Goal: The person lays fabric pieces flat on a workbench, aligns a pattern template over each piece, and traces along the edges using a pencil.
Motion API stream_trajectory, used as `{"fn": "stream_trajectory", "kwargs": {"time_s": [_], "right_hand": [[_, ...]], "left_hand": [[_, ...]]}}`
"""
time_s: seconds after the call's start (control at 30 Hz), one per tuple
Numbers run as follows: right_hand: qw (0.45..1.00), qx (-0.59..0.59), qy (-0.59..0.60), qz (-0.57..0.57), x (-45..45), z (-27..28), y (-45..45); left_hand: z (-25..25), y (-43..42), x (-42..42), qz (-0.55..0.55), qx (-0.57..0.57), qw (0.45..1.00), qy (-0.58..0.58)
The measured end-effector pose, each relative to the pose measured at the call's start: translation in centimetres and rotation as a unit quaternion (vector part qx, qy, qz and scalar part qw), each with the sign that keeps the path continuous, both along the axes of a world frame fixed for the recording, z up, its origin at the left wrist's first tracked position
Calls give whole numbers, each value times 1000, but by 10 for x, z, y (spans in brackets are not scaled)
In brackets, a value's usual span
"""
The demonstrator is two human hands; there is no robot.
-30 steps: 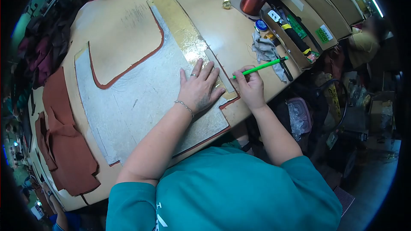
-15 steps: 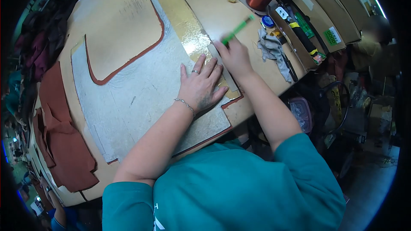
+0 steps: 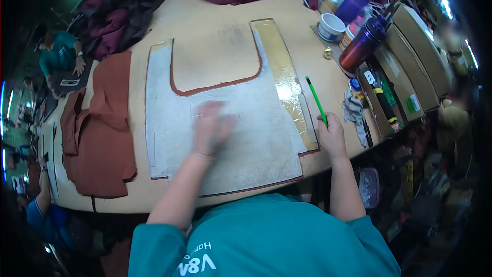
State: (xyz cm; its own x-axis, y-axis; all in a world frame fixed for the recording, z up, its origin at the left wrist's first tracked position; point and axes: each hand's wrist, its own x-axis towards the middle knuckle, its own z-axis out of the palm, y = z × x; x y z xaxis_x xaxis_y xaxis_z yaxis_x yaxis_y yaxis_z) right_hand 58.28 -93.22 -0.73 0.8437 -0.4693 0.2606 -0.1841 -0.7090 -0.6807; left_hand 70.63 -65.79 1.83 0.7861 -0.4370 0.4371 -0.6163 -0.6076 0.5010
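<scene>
"While the left hand point(image 3: 211, 127) is a blur over the pale template point(image 3: 225, 143), can you make out its fingers?"

"They look loosely apart, with nothing visible in their grip. Whether they touch the template, I can't tell."

"And the right hand point(image 3: 332, 132)?"

"Fingers closed on the lower end of a green pencil point(image 3: 315, 98), just beside the template's right side. The pencil slants, its upper end pointing toward the bench's far edge."

"Where does the template lie?"

"Flat, mid-bench point(image 3: 205, 13), its lower side near the front edge. It has a deep U-shaped cutout, a shiny yellow strip point(image 3: 285, 74) down the right arm, and a reddish-brown border point(image 3: 218, 88) showing along the cutout."

"What's around it?"

"Folded reddish-brown fabric point(image 3: 105, 133) toward the bench's left end. To the right, past the pencil, there's a crumpled grey cloth point(image 3: 354, 113), then an open cardboard box point(image 3: 382, 115) of tools near the right edge. Behind that cloth, a red-and-purple bottle point(image 3: 361, 46) stands near a white tub point(image 3: 331, 26)."
</scene>
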Motion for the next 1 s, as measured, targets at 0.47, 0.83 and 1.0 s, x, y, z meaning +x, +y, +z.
{"fn": "stream_trajectory", "kwargs": {"time_s": [0.47,0.83,1.0], "right_hand": [[988,80,113,-75,30,1,11],[978,-112,165,67,6,-2,57],[980,-115,147,70,4,-5,56]], "left_hand": [[-66,208,19,331,-123,914,201],[-53,268,-6,253,-241,874,337],[-61,255,-14,284,-130,919,242]]}}
